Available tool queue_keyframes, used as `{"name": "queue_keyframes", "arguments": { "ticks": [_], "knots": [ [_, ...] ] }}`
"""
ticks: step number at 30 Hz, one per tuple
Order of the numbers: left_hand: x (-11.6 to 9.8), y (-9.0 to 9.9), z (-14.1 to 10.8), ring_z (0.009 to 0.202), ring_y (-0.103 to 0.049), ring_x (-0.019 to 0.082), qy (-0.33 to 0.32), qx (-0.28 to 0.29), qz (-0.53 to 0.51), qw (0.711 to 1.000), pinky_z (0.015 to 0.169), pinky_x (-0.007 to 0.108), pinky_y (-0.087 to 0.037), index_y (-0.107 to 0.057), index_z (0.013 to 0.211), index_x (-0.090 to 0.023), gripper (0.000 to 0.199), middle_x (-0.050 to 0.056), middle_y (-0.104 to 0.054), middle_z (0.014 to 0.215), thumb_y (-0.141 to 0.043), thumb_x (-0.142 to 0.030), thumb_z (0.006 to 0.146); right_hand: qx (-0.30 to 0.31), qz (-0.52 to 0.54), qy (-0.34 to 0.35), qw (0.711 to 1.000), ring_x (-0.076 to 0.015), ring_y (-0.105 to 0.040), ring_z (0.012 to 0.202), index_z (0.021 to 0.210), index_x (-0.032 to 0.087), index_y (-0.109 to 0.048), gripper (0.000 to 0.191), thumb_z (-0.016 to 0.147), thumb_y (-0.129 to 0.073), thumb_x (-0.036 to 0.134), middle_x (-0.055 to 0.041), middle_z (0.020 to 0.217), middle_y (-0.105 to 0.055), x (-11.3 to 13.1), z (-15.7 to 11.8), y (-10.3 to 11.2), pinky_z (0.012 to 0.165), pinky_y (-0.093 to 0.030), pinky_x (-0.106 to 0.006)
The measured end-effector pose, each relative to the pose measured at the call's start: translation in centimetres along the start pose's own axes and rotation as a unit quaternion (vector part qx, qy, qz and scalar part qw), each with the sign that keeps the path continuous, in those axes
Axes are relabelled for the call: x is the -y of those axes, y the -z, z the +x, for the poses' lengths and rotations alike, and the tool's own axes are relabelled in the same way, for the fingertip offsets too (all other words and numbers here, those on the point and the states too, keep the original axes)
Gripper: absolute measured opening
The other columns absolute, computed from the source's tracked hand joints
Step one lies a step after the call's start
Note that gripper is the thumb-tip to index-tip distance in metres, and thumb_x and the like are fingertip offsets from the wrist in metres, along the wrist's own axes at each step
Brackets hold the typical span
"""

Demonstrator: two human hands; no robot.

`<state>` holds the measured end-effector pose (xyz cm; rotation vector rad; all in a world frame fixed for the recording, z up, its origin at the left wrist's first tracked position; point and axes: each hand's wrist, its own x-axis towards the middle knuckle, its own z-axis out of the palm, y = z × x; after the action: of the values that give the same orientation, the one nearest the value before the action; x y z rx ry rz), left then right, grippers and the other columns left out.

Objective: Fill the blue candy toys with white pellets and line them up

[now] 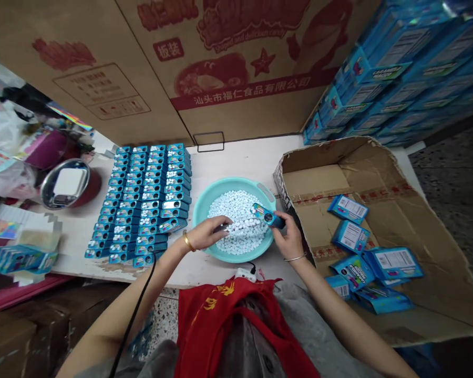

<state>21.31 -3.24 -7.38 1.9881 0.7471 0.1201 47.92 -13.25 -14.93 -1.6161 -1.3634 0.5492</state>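
I'm watching the right hand (pixel 287 240) grip a blue candy box (pixel 268 216), long axis slanting up-left over the green basin (pixel 208 197) — the left hand (pixel 208 234) is curled low by the white mints (pixel 240 231), hold unclear. Rows of boxes (pixel 142 199) line the table (pixel 236 157), with a cardboard carton (pixel 311 173) to the right.

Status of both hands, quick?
Left hand: curled over the white candies; can't tell if it's holding anything.
Right hand: closed, holding a blue candy tin.
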Motion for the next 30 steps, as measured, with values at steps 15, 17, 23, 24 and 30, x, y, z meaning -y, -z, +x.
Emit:
{"name": "queue_keyframes", "arguments": {
  "ticks": [15, 17, 23, 24, 30],
  "knots": [
    [-12.7, 2.0, 2.3, 0.080, -0.064, 0.020, 0.102, 0.089, 0.431, 0.892, 0.066, 0.029, -0.047, -0.058, 0.101, -0.015, 0.025, 0.010, -0.062, 0.093, -0.039, -0.008, 0.087, 0.036, -0.001, 0.048, 0.998, -0.0250, -0.057, 0.111, 0.119, 0.021, -0.051, 0.038, 0.081, -0.048, 0.017, -0.0110, 0.117, -0.061, 0.1, -1.1, -2.7, 0.096, -0.047, -0.046],
    [-11.1, 2.6, 1.7, 0.081, -0.063, 0.020, 0.106, 0.062, 0.416, 0.901, 0.065, 0.028, -0.046, -0.058, 0.103, -0.017, 0.024, 0.008, -0.062, 0.096, -0.041, -0.012, 0.087, 0.030, -0.002, 0.039, 0.999, -0.0251, -0.057, 0.111, 0.118, 0.020, -0.051, 0.037, 0.081, -0.048, 0.017, -0.0115, 0.116, -0.061, -0.1, -0.9, -2.5, 0.096, -0.047, -0.046],
    [0.3, 1.9, 2.0, 0.094, -0.060, 0.020, 0.187, -0.055, 0.298, 0.934, 0.076, 0.029, -0.045, -0.054, 0.109, -0.020, 0.024, 0.006, -0.062, 0.109, -0.046, -0.024, 0.087, 0.015, -0.011, 0.011, 1.000, -0.0254, -0.057, 0.111, 0.118, 0.021, -0.051, 0.036, 0.081, -0.051, 0.020, -0.0112, 0.117, -0.061, -0.4, -0.1, -1.6, 0.097, -0.046, -0.046],
    [2.0, 0.9, 2.5, 0.096, -0.059, 0.021, 0.208, -0.046, 0.287, 0.934, 0.078, 0.030, -0.045, -0.054, 0.110, -0.019, 0.025, 0.007, -0.061, 0.111, -0.044, -0.022, 0.087, 0.012, -0.011, 0.005, 1.000, -0.0252, -0.057, 0.111, 0.118, 0.021, -0.051, 0.036, 0.082, -0.051, 0.021, -0.0109, 0.117, -0.061, -0.4, 0.0, -1.4, 0.097, -0.046, -0.045],
    [5.3, -7.1, 5.3, 0.097, -0.060, 0.022, 0.166, 0.031, 0.173, 0.970, 0.082, 0.031, -0.044, -0.054, 0.112, -0.018, 0.026, 0.008, -0.062, 0.111, -0.045, -0.019, 0.087, -0.003, -0.013, -0.019, 1.000, -0.0248, -0.059, 0.103, 0.115, 0.021, -0.053, 0.034, 0.082, -0.058, 0.029, -0.0092, 0.112, -0.062, 0.0, 0.4, -0.6, 0.090, -0.048, -0.043]
  ]
}}
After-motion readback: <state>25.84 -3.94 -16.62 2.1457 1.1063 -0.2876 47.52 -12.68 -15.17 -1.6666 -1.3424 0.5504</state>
